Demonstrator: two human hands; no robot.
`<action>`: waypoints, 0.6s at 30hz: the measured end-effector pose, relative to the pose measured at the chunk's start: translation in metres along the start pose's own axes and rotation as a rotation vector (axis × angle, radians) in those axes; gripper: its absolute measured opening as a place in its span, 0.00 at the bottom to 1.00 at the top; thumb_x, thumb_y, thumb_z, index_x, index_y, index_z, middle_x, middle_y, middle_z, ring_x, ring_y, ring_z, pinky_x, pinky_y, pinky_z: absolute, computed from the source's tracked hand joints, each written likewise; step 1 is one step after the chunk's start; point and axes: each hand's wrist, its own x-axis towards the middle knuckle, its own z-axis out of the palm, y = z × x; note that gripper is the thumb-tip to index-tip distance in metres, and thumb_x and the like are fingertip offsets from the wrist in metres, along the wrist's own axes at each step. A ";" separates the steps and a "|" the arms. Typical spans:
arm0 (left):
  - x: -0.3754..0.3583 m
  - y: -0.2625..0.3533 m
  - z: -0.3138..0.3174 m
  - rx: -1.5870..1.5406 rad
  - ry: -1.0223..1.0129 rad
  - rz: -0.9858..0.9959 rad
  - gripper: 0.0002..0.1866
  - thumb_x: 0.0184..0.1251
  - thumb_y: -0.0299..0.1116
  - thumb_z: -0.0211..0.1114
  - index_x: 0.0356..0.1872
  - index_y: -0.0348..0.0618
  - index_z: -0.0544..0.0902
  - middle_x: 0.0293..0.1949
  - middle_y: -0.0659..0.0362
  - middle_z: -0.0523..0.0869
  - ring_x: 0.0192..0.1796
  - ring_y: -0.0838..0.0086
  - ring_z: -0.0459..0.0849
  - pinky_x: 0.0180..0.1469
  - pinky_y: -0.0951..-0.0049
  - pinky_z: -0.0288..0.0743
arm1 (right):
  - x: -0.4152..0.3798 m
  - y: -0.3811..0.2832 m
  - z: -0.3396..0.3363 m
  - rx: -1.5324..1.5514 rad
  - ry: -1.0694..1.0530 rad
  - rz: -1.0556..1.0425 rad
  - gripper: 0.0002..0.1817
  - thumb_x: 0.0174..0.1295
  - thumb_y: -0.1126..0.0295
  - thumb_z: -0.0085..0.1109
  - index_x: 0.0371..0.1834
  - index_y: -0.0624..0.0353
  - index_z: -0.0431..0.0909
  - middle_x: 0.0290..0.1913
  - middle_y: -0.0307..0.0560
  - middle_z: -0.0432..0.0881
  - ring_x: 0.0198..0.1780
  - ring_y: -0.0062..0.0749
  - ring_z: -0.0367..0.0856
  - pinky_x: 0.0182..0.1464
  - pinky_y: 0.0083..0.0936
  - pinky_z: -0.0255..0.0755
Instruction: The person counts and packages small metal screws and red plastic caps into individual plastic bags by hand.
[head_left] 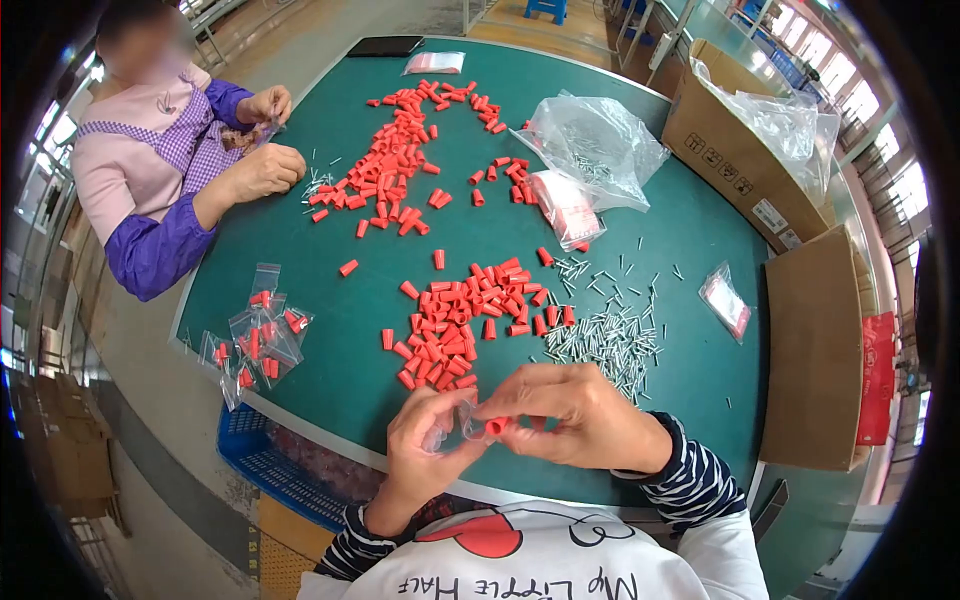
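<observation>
Red plastic caps (462, 318) lie in a loose heap on the green table (330, 300) right in front of me, with a scatter of small metal pins (610, 335) just beside them on the right. Filled little clear bags (262, 340) sit in a cluster at the table's left edge, a handful of them, each showing red inside. Judged from that: a few bags packed, most of the heap and the pins not yet bagged. Early going, I'd say.

My left hand (428, 440) pinches a small clear bag (462, 420) by its mouth, thumb and forefinger closed on the film, other fingers curled loosely. My right hand (575, 415) has fingertips closed on one red cap (495, 427), held at the bag's opening; whether the cap is partly inside I cannot tell. Both hands hover near the table's near edge, close to my chest.

Across the table a co-worker's hands (262, 140) work at a second long spread of red caps (390, 160). Large clear bags (595, 145) of pins lie between the piles; a cardboard box (735, 150) stands at the right. A blue crate (270, 465) sits below the table edge on the left.
</observation>
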 end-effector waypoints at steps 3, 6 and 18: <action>0.002 0.002 0.005 -0.007 -0.008 -0.006 0.26 0.42 0.22 0.79 0.49 0.39 0.83 0.32 0.61 0.79 0.31 0.75 0.75 0.35 0.75 0.72 | -0.002 -0.004 0.000 -0.007 0.009 -0.026 0.13 0.57 0.79 0.64 0.46 0.64 0.84 0.42 0.51 0.86 0.35 0.37 0.85 0.33 0.26 0.81; 0.003 -0.003 0.008 -0.019 0.008 0.027 0.26 0.43 0.22 0.79 0.49 0.39 0.83 0.31 0.61 0.79 0.31 0.75 0.76 0.35 0.75 0.72 | -0.004 -0.002 0.001 -0.065 0.056 -0.123 0.13 0.57 0.79 0.64 0.46 0.66 0.83 0.43 0.52 0.85 0.36 0.42 0.85 0.35 0.27 0.81; 0.013 0.009 0.016 0.067 -0.025 0.023 0.25 0.42 0.22 0.80 0.47 0.40 0.83 0.29 0.61 0.78 0.30 0.75 0.77 0.33 0.75 0.72 | -0.014 -0.006 0.001 -0.515 0.050 -0.155 0.20 0.48 0.78 0.66 0.48 0.64 0.82 0.35 0.49 0.77 0.35 0.43 0.80 0.35 0.34 0.77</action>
